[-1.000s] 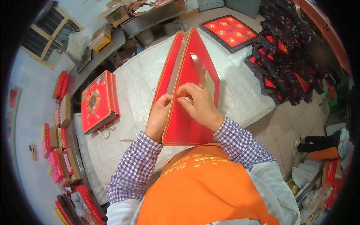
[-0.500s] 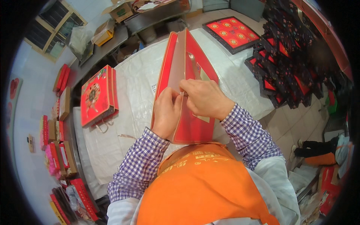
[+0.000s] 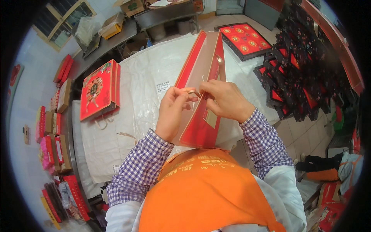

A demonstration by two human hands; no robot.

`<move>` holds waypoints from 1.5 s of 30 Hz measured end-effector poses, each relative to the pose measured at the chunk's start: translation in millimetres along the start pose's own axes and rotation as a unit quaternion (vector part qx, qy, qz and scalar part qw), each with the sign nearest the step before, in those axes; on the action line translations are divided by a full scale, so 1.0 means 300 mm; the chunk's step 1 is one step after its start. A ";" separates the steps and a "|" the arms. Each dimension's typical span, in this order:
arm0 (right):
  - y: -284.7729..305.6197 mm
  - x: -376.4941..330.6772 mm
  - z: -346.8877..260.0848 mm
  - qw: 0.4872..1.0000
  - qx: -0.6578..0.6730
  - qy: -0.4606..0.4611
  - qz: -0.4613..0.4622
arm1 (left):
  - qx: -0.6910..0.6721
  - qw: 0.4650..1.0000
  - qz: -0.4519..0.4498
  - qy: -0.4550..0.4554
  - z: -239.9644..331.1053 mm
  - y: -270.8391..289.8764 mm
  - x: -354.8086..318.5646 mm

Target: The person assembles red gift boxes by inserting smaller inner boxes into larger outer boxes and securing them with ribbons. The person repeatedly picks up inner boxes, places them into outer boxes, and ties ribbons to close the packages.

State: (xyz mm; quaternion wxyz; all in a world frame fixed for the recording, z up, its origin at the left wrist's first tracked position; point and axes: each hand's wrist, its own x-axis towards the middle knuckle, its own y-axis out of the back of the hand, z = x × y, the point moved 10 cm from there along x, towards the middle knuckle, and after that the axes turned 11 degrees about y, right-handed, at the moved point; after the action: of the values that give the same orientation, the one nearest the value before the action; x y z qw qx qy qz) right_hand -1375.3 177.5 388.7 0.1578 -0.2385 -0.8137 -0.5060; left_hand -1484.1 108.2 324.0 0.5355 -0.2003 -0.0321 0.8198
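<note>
Both hands pinch a small tab at the inner edge of the red folding box (image 3: 201,77). The left hand (image 3: 174,112) grips from the left, the right hand (image 3: 224,98) from the right, fingertips meeting. The box stands opened over the white-covered table (image 3: 143,85), long axis pointing away from the person.

We see the left hand (image 3: 174,112) and right hand (image 3: 225,99) pinching the edge of a folded red paper bag (image 3: 201,77) above the white-covered table (image 3: 143,81). A finished red bag (image 3: 98,89) lies far left.
</note>
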 end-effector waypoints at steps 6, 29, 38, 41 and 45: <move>0.002 -0.030 0.017 0.992 0.115 -0.004 0.056 | -0.055 0.997 -0.044 -0.035 0.029 -0.011 -0.010; -0.117 -0.347 0.184 0.936 0.223 -0.254 0.100 | 0.196 0.966 -0.167 0.009 -0.049 -0.119 -0.126; 0.059 -0.163 0.238 0.955 -0.009 -0.291 -0.046 | 0.397 0.877 -0.203 -0.178 0.025 -0.347 -0.275; 0.098 -0.136 0.293 0.940 -0.024 -0.308 -0.141 | 0.344 0.874 -0.238 -0.248 0.094 -0.411 -0.353; 0.152 -0.085 0.279 0.956 -0.077 -0.233 -0.160 | 0.362 0.827 -0.219 -0.370 0.228 -0.301 -0.387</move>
State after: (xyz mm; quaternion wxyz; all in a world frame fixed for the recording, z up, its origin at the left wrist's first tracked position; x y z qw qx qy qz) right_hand -1330.3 264.1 373.5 -0.1377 -0.2280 -0.8142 -0.5158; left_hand -1390.6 54.3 445.1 0.6831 0.3387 0.0281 0.6465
